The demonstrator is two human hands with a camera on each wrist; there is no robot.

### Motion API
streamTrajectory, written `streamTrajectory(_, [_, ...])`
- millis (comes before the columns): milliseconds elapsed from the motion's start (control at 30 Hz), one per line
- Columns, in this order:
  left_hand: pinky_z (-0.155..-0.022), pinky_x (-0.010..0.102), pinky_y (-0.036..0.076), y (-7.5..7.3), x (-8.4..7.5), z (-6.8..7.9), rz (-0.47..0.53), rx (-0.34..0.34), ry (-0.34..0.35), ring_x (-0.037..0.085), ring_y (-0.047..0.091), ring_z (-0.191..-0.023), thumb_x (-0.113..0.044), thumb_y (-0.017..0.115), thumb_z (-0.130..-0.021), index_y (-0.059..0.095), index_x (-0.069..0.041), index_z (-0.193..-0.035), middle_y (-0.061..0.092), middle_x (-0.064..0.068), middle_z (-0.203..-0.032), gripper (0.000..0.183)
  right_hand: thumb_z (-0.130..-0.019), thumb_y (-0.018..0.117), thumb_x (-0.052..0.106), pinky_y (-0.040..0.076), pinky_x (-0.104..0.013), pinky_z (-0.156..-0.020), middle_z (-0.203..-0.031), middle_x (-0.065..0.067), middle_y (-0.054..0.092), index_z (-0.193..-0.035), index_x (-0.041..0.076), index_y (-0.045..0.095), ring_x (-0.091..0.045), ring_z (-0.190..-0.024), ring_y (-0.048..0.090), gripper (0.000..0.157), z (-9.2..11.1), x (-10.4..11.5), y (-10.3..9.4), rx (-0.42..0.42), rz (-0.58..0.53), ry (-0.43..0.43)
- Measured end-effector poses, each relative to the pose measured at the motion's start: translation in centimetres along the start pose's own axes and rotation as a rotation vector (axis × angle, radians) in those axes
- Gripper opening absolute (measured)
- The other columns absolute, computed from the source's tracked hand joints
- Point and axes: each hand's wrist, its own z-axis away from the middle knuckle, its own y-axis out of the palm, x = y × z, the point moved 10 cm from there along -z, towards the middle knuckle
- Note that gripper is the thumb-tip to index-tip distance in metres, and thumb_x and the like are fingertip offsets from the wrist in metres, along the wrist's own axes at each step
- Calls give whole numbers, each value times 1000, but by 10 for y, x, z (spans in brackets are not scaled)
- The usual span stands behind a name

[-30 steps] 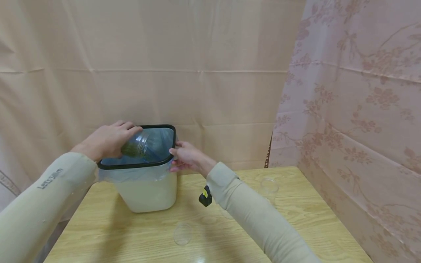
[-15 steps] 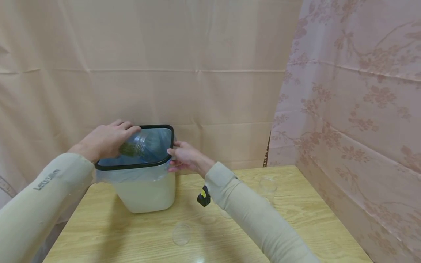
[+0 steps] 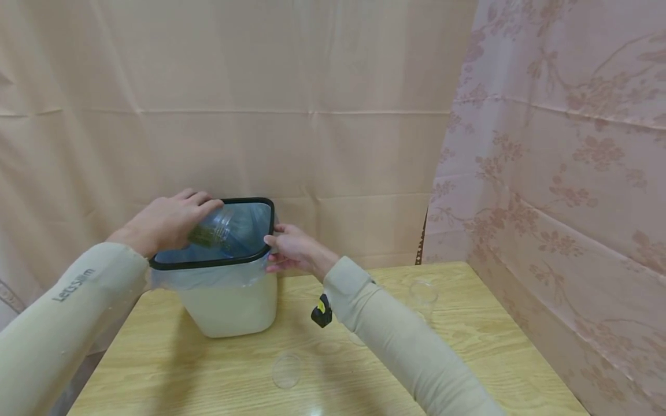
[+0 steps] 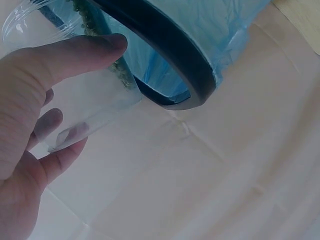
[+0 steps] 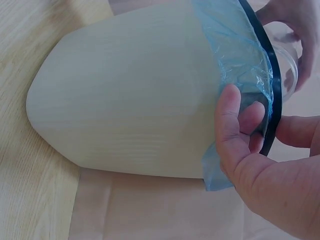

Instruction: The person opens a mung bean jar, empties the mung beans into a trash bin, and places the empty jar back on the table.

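A cream bin [image 3: 229,312] stands at the left of the wooden table, its blue bag [image 3: 250,222] folded over a black rim [image 3: 208,263]. My left hand [image 3: 166,222] grips a clear plastic jar [image 4: 95,100], tilted with its mouth over the bin's opening. Green, crumbly contents [image 4: 87,20] lie along the jar's lower side. With my right hand [image 3: 296,248] I hold the bin's right edge. In the right wrist view its thumb is on the rim, and its fingers lie over the bag [image 5: 235,40] on the outer wall. The bin's bottom is hidden.
On the table [image 3: 468,346] lies a clear round disc [image 3: 287,371] in front of the bin. A clear cup [image 3: 423,297] is farther right. Beside the right sleeve shows a small black thing [image 3: 321,312] with a yellow patch. Curtains [image 3: 312,144] hang behind.
The whole view has shifted very slightly. Both hands, the tilted jar and the bin keep practically the same positions.
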Motion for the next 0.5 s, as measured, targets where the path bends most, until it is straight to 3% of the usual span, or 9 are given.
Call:
streamTrajectory(267, [-92, 67, 46, -5, -2, 0, -55, -28, 0, 42, 55, -120, -10, 100, -57, 55, -4, -138, 59, 20, -133, 92, -106, 51, 10, 60, -34, -64, -88, -8, 55, -159, 8, 28, -16, -66, 54, 58, 1, 1, -1, 3, 1, -3])
streamTrajectory(500, [-94, 64, 47, -5, -4, 0, -66, -47, 30, 42, 55, -119, -12, 101, -56, 54, -3, -137, 58, 20, -133, 94, -106, 52, 11, 61, -36, -67, -90, -8, 56, -159, 8, 29, -17, -67, 55, 58, 1, 0, -2, -4, 4, -4])
